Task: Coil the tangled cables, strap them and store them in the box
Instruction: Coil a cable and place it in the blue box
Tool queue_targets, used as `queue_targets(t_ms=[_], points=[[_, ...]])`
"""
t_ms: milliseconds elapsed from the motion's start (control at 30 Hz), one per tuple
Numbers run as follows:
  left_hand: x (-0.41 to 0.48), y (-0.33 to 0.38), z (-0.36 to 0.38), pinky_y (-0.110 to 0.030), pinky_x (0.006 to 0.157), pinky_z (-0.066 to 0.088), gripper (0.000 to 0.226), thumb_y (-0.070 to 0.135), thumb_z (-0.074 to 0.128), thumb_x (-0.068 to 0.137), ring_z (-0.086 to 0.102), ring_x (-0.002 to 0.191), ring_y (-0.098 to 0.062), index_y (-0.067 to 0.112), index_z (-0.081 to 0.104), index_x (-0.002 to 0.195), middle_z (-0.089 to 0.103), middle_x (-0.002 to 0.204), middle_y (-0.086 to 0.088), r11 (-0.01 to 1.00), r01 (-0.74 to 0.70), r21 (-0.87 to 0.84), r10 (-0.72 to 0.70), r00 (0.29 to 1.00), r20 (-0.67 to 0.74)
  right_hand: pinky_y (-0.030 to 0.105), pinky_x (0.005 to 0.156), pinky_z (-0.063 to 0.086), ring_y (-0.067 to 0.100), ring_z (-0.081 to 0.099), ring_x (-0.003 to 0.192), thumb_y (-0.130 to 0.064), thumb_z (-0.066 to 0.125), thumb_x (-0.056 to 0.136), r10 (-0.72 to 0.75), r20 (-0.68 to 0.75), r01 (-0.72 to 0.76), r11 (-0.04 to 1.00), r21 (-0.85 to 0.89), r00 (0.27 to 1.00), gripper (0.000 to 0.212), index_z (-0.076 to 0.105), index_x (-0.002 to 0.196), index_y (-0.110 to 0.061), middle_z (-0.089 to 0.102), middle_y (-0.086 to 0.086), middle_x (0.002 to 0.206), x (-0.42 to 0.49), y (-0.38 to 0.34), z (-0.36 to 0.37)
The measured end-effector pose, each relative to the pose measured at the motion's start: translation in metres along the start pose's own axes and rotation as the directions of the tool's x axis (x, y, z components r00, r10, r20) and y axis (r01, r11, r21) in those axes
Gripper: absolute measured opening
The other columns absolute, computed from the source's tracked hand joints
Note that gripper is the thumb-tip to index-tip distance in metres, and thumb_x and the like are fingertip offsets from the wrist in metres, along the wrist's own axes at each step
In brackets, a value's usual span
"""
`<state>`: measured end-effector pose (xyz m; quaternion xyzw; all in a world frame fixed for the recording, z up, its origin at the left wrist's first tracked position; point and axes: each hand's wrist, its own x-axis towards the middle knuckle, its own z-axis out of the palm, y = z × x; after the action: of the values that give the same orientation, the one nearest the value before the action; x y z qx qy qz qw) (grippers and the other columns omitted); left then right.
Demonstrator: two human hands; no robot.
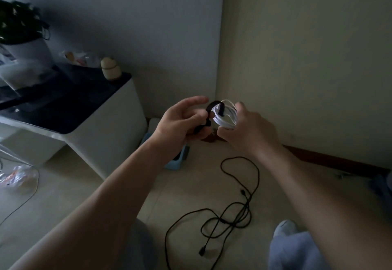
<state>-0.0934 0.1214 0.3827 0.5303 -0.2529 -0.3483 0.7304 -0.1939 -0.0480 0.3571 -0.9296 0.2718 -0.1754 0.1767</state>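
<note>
Head view takes in a dim room corner where a grey wall meets a cream wall, with a dark skirting board running along the cream one towards 3 o'clock. The floor is pale and tiled.

Both hands are raised at the centre of the frame. The right hand has its fingers curled round the white cable coil, which is bunched into tight loops. The left hand pinches the black strap between thumb and lower fingers, with its forefinger held out straight. The strap arches over the top of the coil and touches it.

On the floor at 6 o'clock lies the black cable, loose and crossing over itself, with a plug end towards the bottom edge. Under the left wrist, a light-blue container sits on the floor, mostly hidden; I cannot tell what is in it.

At 9 o'clock stands a white desk with a dark top. It carries a potted plant, a small beige jar and some blurred packets. A crumpled plastic bag lies on the floor at 8 o'clock. Pale blue trouser legs show at 5 o'clock.
</note>
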Motion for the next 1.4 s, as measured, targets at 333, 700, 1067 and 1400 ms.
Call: queue_targets(t_ms=[333,700,1067,1400], points=[[0.006,-0.009,0.009,-0.022,0.057,0.056,0.007,0.007,0.07,0.089,0.068,0.062,-0.015,0.012,0.071,0.094,0.075,0.087,-0.008,0.995,0.07,0.076,-0.063,0.994,-0.085,0.025,0.046,0.021,0.016,0.041,0.051,-0.084,0.046,0.072,-0.11,-0.109,0.103,0.992,-0.072,0.988,0.067,0.041,0.104,-0.026,0.049,-0.012,0.068,-0.006,-0.006,-0.003],[0.006,-0.016,0.007,-0.018,0.039,0.039,0.027,0.028,0.084,0.079,0.052,0.042,-0.007,0.012,0.065,0.088,0.073,0.069,-0.001,0.927,0.208,0.313,-0.135,0.962,-0.238,0.023,0.047,0.018,0.017,0.037,0.056,-0.086,0.047,0.067,-0.109,-0.081,0.107,0.994,-0.024,0.991,0.063,0.031,0.094,-0.031,0.035,-0.018,0.064,-0.012,-0.007,-0.012],[0.008,-0.018,0.01,-0.021,0.049,0.038,0.014,0.029,0.077,0.085,0.049,0.06,-0.015,0.018,0.069,0.082,0.056,0.067,-0.002,0.926,0.314,0.209,-0.275,0.941,-0.196,0.033,0.053,0.038,0.028,0.059,0.066,-0.082,0.055,0.07,-0.17,0.01,0.17,0.985,-0.011,0.985,0.059,0.031,0.092,-0.033,0.063,-0.003,0.079,-0.016,-0.011,-0.004],[0.007,-0.02,0.015,-0.033,0.063,0.055,0.016,0.028,0.074,0.087,0.062,0.07,-0.018,0.012,0.076,0.085,0.063,0.077,-0.007,0.934,0.347,0.083,-0.325,0.925,-0.198,0.034,0.057,0.043,0.023,0.06,0.072,-0.066,0.069,0.073,-0.095,0.104,0.076,0.983,0.17,0.99,0.048,0.043,0.092,-0.031,0.065,-0.007,0.084,-0.015,-0.014,-0.002]])
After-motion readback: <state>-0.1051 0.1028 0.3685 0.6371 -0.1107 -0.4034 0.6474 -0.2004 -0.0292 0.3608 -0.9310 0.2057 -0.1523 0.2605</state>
